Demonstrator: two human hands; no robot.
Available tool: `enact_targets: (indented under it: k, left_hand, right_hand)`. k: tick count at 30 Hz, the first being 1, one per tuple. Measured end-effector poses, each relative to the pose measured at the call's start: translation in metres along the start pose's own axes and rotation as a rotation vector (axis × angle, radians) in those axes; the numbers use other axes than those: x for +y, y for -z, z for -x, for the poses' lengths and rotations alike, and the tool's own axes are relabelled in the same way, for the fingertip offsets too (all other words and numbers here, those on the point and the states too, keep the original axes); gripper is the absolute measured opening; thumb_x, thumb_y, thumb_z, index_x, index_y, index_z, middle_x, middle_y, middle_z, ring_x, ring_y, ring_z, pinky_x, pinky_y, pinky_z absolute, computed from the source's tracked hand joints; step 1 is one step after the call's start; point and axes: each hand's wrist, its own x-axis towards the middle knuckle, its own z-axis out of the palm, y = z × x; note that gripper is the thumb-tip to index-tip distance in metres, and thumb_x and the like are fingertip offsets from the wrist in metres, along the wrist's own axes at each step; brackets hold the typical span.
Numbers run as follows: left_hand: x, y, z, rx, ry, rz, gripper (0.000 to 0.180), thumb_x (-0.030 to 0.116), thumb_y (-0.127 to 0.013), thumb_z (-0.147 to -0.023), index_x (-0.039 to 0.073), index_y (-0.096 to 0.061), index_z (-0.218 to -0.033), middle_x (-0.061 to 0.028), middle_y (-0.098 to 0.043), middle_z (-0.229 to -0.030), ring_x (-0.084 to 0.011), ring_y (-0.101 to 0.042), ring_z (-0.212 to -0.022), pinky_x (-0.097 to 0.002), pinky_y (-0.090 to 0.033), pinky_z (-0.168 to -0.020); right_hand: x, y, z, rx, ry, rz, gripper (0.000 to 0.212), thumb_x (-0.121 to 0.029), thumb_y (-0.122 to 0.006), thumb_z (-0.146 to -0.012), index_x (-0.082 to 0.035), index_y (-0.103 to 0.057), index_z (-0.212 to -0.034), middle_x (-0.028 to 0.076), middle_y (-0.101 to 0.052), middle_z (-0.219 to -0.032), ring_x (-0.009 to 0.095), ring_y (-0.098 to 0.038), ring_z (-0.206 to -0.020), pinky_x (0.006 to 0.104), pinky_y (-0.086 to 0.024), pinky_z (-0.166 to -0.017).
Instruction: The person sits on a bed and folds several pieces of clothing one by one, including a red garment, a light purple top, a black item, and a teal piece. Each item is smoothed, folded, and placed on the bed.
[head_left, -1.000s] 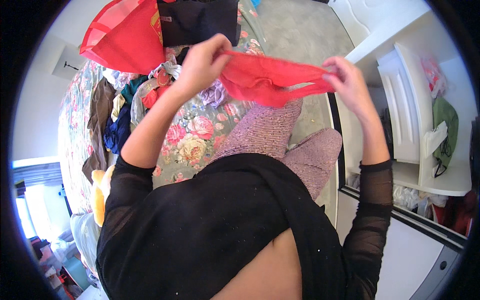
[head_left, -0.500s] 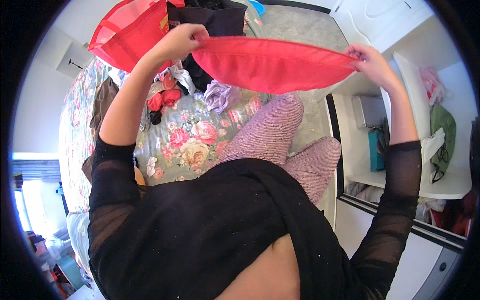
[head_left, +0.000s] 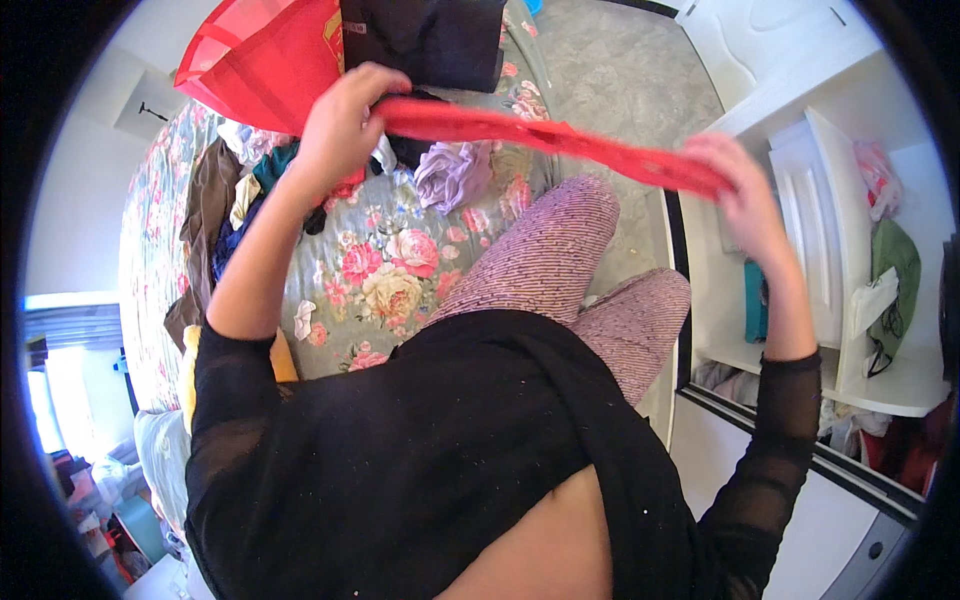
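Note:
A red cloth [head_left: 545, 135] with a straight band-like edge is stretched taut in the air between my hands, over the bed's edge and my knees. My left hand [head_left: 345, 120] has its fingers closed on one end. At the other end my right hand [head_left: 735, 185] grips it, slightly lower and blurred by motion. The cloth appears as a narrow strip, so its full shape is hidden. Beneath my left hand lies a rumpled lilac cloth [head_left: 450, 178], with dark and white pieces partly covered by my forearm.
On the flowered bed sheet [head_left: 390, 270] stand a red bag [head_left: 270, 70] and a black bag [head_left: 425, 45]. Brown trousers-like cloth [head_left: 205, 200] lies at the left. A white cupboard [head_left: 840, 360] with shelves, holding a green cloth item [head_left: 893, 285], is at my right.
The red cloth has turned from a broad hanging panel to a narrow strip. My right hand has moved down, and my left hand has shifted slightly down and left.

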Motion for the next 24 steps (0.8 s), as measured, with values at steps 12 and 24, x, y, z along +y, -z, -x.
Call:
enact_targets:
  k: [12,24]
  left_hand:
    - [0.011,-0.113,0.162,-0.330,0.184,-0.095,0.045,0.003,-0.063,-0.067,0.004,-0.060,-0.111,-0.0121,-0.056,-0.119,-0.0321,-0.052,-0.114,-0.0422,-0.045,-0.096]
    - [0.012,-0.115,0.160,-0.402,0.208,0.034,0.053,0.019,-0.074,-0.073,0.004,-0.054,-0.120,-0.0131,-0.051,-0.127,-0.0334,-0.047,-0.121,-0.0420,-0.041,-0.102]
  right_hand:
    - [-0.012,-0.158,0.084,-0.359,0.014,0.023,0.025,-0.010,-0.061,-0.081,-0.002,-0.064,-0.104,0.011,-0.060,-0.109,0.030,-0.056,-0.103,0.0387,-0.046,-0.089]
    - [0.045,-0.152,0.011,-0.180,-0.276,-0.151,0.028,-0.022,-0.064,-0.087,-0.003,-0.064,-0.108,0.016,-0.063,-0.101,0.033,-0.061,-0.099,0.0392,-0.048,-0.086]
